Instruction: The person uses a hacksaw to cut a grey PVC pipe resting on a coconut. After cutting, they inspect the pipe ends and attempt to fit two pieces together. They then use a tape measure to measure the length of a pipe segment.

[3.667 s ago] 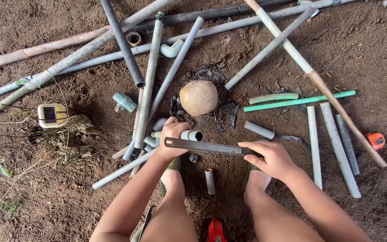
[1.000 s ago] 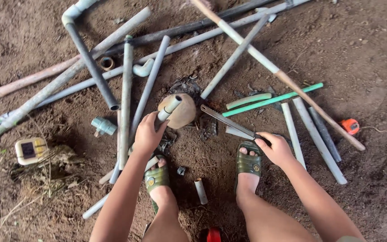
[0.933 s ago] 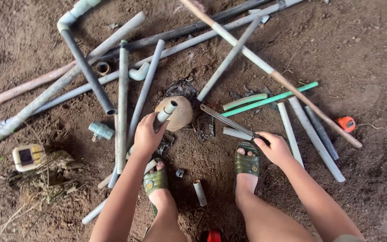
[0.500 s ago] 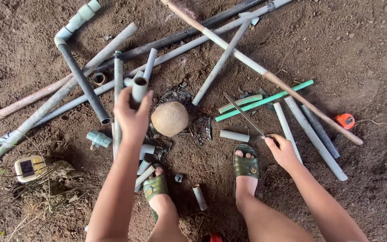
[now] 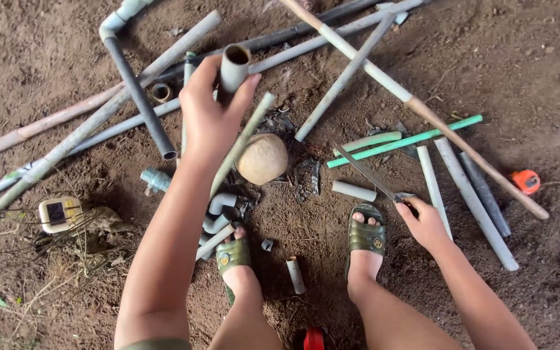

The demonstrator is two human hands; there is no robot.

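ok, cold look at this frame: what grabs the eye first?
The left hand, raised at upper centre, holds a short grey pipe piece with its open end up. The right hand, low beside the right sandal, grips a hacksaw blade. A round tan coconut-like ball sits mid-frame among scattered pipes on bare dirt.

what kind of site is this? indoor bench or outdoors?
Outdoors, most likely an informal plumbing work spot on bare ground: packed dirt instead of a bench, loose grey pipes strewn about, a saw blade in the right hand, and a short pipe piece in the left hand.
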